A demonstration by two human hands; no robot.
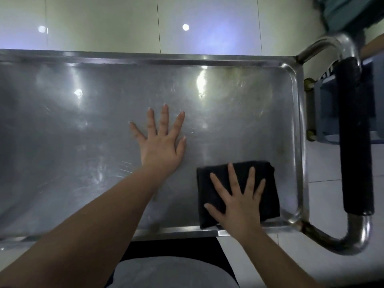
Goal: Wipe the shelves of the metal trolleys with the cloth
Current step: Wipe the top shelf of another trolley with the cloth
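I see my right hand (239,196) pressing flat, fingers spread, on the black cloth (236,192) in the shelf's (83,142) near right corner, my left hand (160,142) splayed flat on bare metal mid-shelf, and the trolley's handle (355,138) standing just beyond the right rim.

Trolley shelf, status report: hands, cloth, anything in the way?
Left hand flat, fingers spread, on the shelf. Right hand flat, pressing black cloth at near right corner. Left hand alone sits in the cloth's path.
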